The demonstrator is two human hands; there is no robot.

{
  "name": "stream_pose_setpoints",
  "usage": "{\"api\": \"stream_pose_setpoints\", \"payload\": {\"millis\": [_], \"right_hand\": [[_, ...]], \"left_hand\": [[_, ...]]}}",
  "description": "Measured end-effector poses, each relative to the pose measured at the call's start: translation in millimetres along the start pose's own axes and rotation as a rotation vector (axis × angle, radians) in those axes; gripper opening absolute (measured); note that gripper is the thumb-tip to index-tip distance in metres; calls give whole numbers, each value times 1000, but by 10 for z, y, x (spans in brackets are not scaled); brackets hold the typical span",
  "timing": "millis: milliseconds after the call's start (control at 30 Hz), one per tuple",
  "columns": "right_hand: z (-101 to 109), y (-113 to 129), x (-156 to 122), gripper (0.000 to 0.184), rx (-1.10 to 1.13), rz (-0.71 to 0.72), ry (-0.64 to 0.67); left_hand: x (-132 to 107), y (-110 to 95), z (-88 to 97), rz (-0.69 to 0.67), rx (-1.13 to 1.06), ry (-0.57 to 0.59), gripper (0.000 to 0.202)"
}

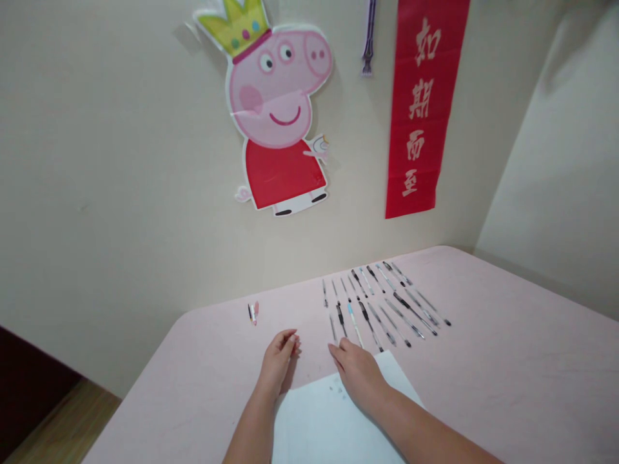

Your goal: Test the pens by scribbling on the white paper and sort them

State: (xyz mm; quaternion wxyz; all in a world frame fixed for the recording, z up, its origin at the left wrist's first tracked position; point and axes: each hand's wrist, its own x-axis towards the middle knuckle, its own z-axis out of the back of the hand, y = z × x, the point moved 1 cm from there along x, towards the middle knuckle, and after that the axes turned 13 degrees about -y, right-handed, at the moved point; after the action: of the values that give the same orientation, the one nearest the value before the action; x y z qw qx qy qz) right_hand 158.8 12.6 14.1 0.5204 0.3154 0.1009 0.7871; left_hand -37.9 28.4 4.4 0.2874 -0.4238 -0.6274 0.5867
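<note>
My left hand [279, 356] rests on the pink table [507, 361] with its fingers curled around a small pink item at the fingertips; what it is I cannot make out. My right hand [356, 370] lies flat, palm down, on the top edge of a white sheet of paper [333, 419], fingers pointing at the near ends of the pens. Several pens [382, 303] lie side by side in a row just beyond the right hand. A short pair of pens or caps [253, 312], one pink, lies apart to the left, beyond the left hand.
The table stands in a corner against a cream wall. On the wall hang a cartoon pig cutout [280, 116] and a red banner [425, 103] with gold characters. Wooden floor [58, 432] shows at the lower left, past the table's left edge.
</note>
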Motion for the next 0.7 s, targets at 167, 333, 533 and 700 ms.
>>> {"api": "stream_pose_setpoints", "payload": {"millis": [167,333,533,700], "right_hand": [[20,20,8,30,-153,33,15],[127,86,-60,30,-2,144,-2],[180,264,-263,21,144,537,165],[130,298,-328,19,179,560,207]], "left_hand": [[11,3,8,-22,26,11,38],[11,-1,13,-51,33,12,37],[-10,-19,-1,-89,58,33,34],[15,44,1,-131,106,43,34]]}}
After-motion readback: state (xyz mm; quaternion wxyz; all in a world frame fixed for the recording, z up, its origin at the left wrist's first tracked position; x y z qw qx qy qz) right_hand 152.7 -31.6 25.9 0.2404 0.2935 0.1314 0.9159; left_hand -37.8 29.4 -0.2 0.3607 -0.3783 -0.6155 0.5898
